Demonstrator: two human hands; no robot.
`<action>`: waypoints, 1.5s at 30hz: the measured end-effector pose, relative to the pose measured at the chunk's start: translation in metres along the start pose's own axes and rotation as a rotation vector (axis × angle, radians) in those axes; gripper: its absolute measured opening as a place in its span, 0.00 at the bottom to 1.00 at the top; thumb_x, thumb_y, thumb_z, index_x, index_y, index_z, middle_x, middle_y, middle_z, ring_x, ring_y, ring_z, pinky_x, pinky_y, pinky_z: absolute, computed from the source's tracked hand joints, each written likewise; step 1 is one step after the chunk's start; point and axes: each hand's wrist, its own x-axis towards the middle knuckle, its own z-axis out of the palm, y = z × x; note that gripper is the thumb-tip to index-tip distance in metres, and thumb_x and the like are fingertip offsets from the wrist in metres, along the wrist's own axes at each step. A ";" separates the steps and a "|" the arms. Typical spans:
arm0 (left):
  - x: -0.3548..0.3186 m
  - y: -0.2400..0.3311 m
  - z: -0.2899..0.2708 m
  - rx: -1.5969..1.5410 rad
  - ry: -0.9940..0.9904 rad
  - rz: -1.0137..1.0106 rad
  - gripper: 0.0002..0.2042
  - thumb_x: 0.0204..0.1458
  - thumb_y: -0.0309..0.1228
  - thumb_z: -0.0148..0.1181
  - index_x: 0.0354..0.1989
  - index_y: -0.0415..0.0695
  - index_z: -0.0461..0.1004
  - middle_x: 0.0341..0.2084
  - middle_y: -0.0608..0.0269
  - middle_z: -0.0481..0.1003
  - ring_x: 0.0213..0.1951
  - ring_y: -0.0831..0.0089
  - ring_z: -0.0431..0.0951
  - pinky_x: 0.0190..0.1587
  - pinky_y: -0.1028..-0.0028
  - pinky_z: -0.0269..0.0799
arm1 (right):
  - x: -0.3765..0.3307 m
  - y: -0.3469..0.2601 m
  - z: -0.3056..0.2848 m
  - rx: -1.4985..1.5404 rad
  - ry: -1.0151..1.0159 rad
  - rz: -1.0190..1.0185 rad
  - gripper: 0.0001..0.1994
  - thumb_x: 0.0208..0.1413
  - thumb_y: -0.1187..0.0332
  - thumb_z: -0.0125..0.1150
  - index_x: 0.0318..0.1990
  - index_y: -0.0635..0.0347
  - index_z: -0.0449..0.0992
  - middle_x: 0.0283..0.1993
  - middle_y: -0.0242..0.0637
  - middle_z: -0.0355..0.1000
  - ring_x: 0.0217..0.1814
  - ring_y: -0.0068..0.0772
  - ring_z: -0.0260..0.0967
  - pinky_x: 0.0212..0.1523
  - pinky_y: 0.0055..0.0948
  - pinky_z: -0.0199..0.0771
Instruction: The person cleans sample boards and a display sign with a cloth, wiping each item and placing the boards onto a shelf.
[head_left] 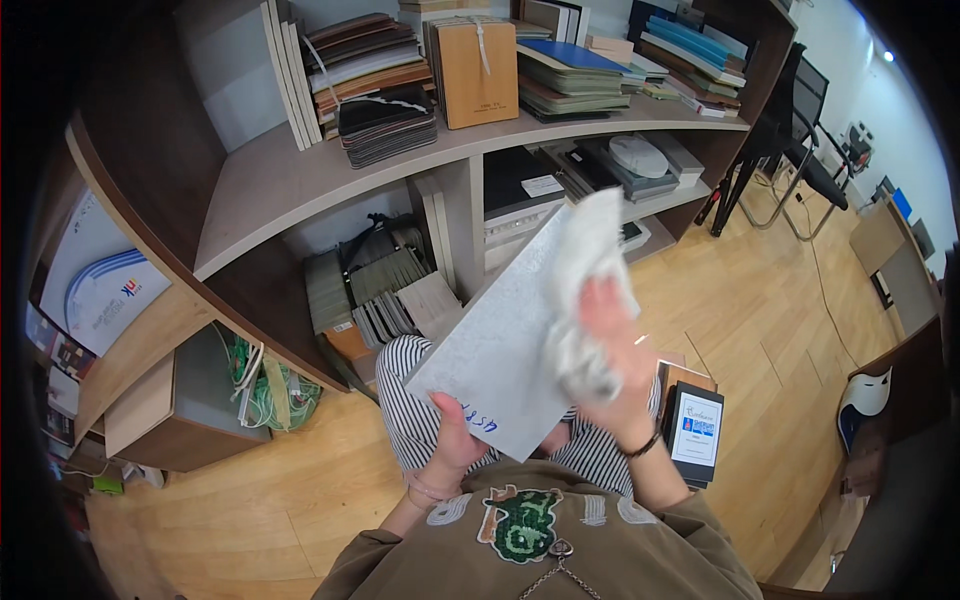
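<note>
The left hand (455, 440) was closed on the lower-left short edge of a flat grey board (480, 350), its thumb lying over the upper face and its fingers mostly hidden underneath. The board sat slanted above the person's lap, over the striped trousers (402, 385), with one corner aimed up toward the bookcase and another down toward the brown shirt (430, 550). Blue handwriting marked the face beside that lower corner. The right hand (615, 350), blurred, had hold of a bunched white cloth (585, 245) against the board's upper-right part, fingers partly bent over it; how tightly they were closed could not be told.

Beyond the board, the upper shelf (270, 170) bore a stack of dark folders (388, 125) near its left end, close to the front edge. An orange-brown box (478, 80) tied with white ribbon stood upright just to their right, and a blue-topped stack (570, 80) came next. Light-blue folders (690, 48) lay toward the shelf's right end. On the floor (760, 330), right of the lap, rested a black-framed document (697, 425); green cables (280, 395) bulged from a box at left.
</note>
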 end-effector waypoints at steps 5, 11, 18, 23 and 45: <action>0.004 0.003 0.007 0.051 0.182 -0.094 0.39 0.48 0.62 0.33 0.61 0.44 0.45 0.57 0.58 0.56 0.57 0.64 0.59 0.57 0.64 0.57 | -0.021 -0.016 0.010 0.247 -0.319 -0.320 0.20 0.37 0.71 0.59 0.43 0.66 0.73 0.48 0.48 0.68 0.54 0.46 0.64 0.53 0.37 0.64; 0.002 -0.002 0.005 -0.025 0.056 -0.070 0.40 0.47 0.63 0.33 0.62 0.45 0.44 0.58 0.59 0.54 0.58 0.65 0.57 0.58 0.64 0.55 | 0.001 0.005 0.005 -0.061 -0.028 -0.024 0.20 0.35 0.71 0.60 0.40 0.67 0.74 0.44 0.47 0.71 0.52 0.45 0.66 0.51 0.34 0.67; 0.004 -0.001 0.015 -0.030 0.123 -0.082 0.40 0.48 0.63 0.34 0.62 0.44 0.44 0.59 0.58 0.54 0.59 0.63 0.56 0.59 0.63 0.53 | -0.006 -0.017 0.012 0.282 -0.263 -0.262 0.22 0.34 0.73 0.61 0.42 0.69 0.72 0.47 0.48 0.69 0.52 0.47 0.65 0.53 0.35 0.64; 0.003 -0.004 0.012 0.046 0.089 -0.112 0.40 0.48 0.64 0.32 0.62 0.44 0.44 0.59 0.57 0.54 0.59 0.63 0.56 0.59 0.63 0.52 | 0.021 0.023 0.007 0.048 0.075 0.028 0.22 0.35 0.69 0.61 0.43 0.68 0.72 0.48 0.47 0.68 0.53 0.47 0.65 0.54 0.37 0.63; 0.017 -0.002 0.011 -0.215 0.193 -0.077 0.37 0.51 0.60 0.28 0.62 0.44 0.44 0.58 0.58 0.55 0.59 0.62 0.56 0.59 0.63 0.54 | -0.003 -0.006 -0.025 0.638 -0.449 0.129 0.28 0.32 0.68 0.64 0.47 0.67 0.68 0.48 0.48 0.67 0.54 0.48 0.62 0.55 0.36 0.61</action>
